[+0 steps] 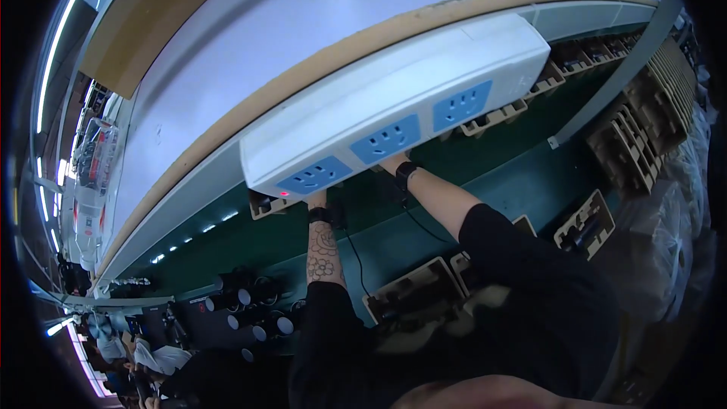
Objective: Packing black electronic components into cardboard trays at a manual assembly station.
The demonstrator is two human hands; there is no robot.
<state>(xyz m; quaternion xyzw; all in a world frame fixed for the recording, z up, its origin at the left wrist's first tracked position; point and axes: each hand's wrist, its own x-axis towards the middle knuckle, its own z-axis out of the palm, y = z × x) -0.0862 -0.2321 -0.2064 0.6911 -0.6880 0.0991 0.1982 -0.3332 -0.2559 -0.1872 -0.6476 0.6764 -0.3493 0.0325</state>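
A long white power strip (pixel 394 102) with three blue sockets and a small red light hangs close to the camera. Both my forearms reach up from the lower edge and pass behind it. Only the heel of my left hand (pixel 316 199) shows, above a black wristband and a tattooed forearm. My right hand (pixel 393 160) likewise shows just its base above a black wristband. The fingers of both hands are hidden by the strip, so what they hold or touch cannot be made out. A thin black cable (pixel 356 257) runs down between my arms.
A green conveyor belt (pixel 500 182) runs across, carrying brown pulp trays (pixel 413 288) with dark parts. More trays are stacked at the right (pixel 636 136). Black cylindrical parts (pixel 250 310) stand at the lower left, where another person (pixel 151 363) sits.
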